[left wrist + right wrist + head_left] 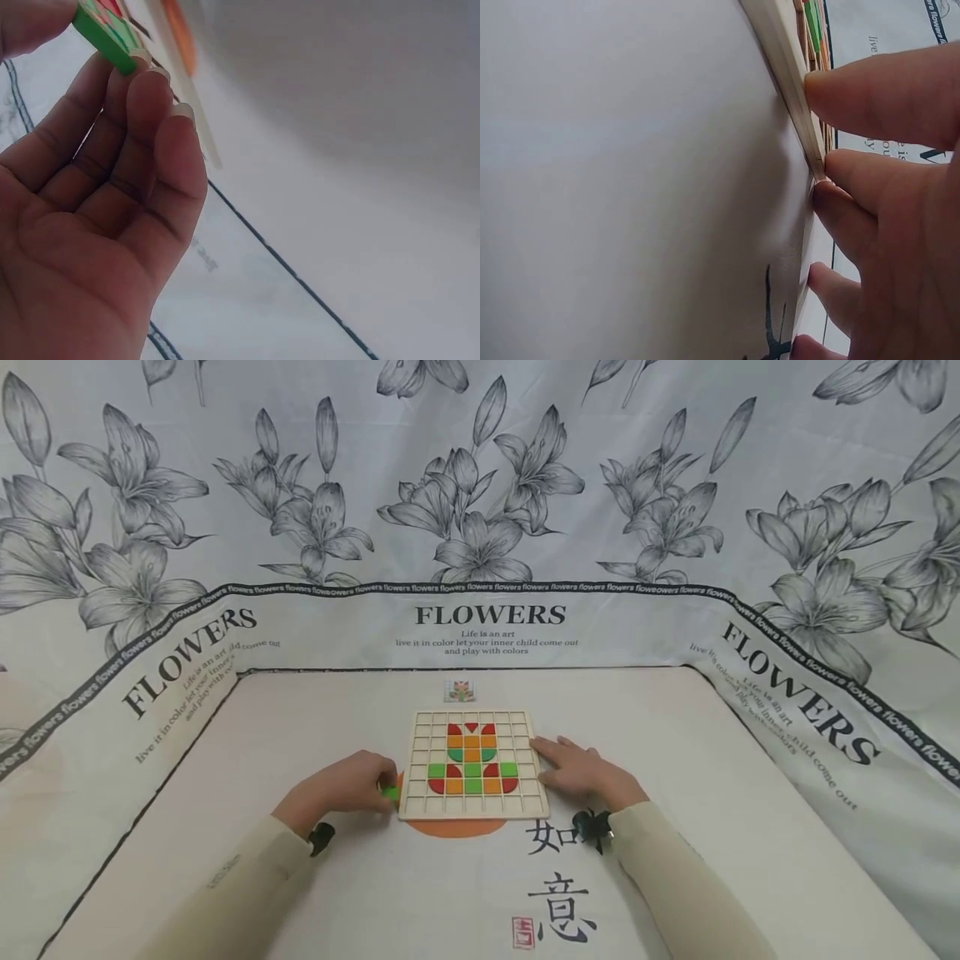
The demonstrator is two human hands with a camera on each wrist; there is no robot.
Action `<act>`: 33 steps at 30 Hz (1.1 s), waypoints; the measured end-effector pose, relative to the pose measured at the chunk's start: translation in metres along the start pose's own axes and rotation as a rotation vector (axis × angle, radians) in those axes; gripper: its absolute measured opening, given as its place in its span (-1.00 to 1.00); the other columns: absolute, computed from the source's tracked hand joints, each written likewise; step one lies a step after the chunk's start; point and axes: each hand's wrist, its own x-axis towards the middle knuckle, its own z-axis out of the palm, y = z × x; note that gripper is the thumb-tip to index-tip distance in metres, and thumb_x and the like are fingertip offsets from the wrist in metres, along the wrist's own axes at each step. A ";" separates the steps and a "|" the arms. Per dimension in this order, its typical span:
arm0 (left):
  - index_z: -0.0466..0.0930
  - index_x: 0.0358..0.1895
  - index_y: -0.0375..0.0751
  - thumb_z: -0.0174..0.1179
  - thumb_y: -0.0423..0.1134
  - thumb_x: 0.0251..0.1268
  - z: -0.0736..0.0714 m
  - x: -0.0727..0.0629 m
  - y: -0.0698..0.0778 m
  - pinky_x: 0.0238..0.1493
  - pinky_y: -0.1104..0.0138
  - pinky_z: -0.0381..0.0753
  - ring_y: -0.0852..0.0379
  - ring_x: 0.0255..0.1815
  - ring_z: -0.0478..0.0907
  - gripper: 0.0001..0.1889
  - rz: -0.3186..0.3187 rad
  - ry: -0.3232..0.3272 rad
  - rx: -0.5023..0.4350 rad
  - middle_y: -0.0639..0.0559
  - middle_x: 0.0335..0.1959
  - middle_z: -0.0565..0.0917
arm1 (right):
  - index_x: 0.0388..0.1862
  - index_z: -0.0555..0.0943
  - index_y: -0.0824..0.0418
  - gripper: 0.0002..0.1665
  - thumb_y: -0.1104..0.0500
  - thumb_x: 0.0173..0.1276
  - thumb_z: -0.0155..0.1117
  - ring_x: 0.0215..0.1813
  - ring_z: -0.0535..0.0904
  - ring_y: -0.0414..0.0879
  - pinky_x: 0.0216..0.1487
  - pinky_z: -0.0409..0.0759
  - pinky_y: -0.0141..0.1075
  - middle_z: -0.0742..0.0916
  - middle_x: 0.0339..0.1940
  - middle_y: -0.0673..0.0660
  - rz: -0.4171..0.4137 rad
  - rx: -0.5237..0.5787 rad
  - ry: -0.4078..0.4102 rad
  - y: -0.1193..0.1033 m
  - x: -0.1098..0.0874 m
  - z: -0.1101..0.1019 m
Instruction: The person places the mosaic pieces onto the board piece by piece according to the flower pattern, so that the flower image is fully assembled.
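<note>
A wooden grid board (476, 810) lies on the table, its cells partly filled with red, orange, green and teal tiles in a flower-like pattern. At the board's left edge, my left hand (341, 789) pinches a green tile (105, 41) between thumb and fingertips. Opposite it, my right hand (581, 770) rests against the right edge. In the right wrist view, its thumb (877, 94) and fingers touch the board's side (791, 82), extended rather than wrapped round it. The left fingertips are close to the board; whether they touch it I cannot tell.
Behind the board lies a small pattern card (460, 691) with a similar flower picture. An orange round print (453, 828) shows under the board's front edge. Black characters (561, 906) mark the white tablecloth. Flower-printed cloth (480, 485) walls the table at the back and sides.
</note>
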 end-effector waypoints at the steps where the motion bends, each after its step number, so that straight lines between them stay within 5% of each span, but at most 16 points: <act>1: 0.61 -0.32 -0.07 0.36 -0.22 0.00 0.001 0.002 0.004 -0.31 0.31 0.48 0.16 -0.36 0.45 -0.84 0.008 -0.001 -0.008 0.14 -0.43 0.57 | 0.56 0.10 -0.04 -0.20 -0.06 0.36 0.05 0.59 -0.07 0.23 0.43 -0.14 0.36 0.23 0.57 0.06 0.003 0.003 -0.002 0.000 0.000 -0.001; 13: 0.66 -0.26 -0.03 0.39 -0.15 0.03 0.013 0.024 0.048 -0.26 0.33 0.51 0.15 -0.31 0.50 -0.81 0.085 -0.035 -0.028 0.14 -0.40 0.59 | 0.56 0.10 -0.02 -0.20 -0.03 0.36 0.04 0.60 -0.08 0.24 0.42 -0.16 0.37 0.23 0.57 0.05 0.007 0.019 -0.010 -0.003 -0.001 -0.003; 21: 0.68 -0.21 -0.03 0.33 -0.19 0.08 0.017 0.035 0.067 -0.26 0.35 0.47 0.18 -0.32 0.48 -0.82 0.154 -0.027 0.018 0.16 -0.43 0.58 | 0.56 0.08 -0.02 -0.20 -0.01 0.36 0.03 0.60 -0.11 0.22 0.44 -0.16 0.34 0.20 0.58 0.04 0.021 0.019 -0.026 -0.009 -0.001 -0.009; 33: 0.64 -0.33 0.06 0.31 -0.12 0.12 0.035 0.046 0.083 -0.34 0.35 0.41 0.19 -0.34 0.45 -0.92 0.164 0.005 0.062 0.17 -0.56 0.50 | 0.56 0.09 -0.01 -0.19 0.00 0.34 0.02 0.60 -0.10 0.23 0.43 -0.14 0.36 0.20 0.58 0.04 0.012 0.014 -0.030 -0.006 0.001 -0.005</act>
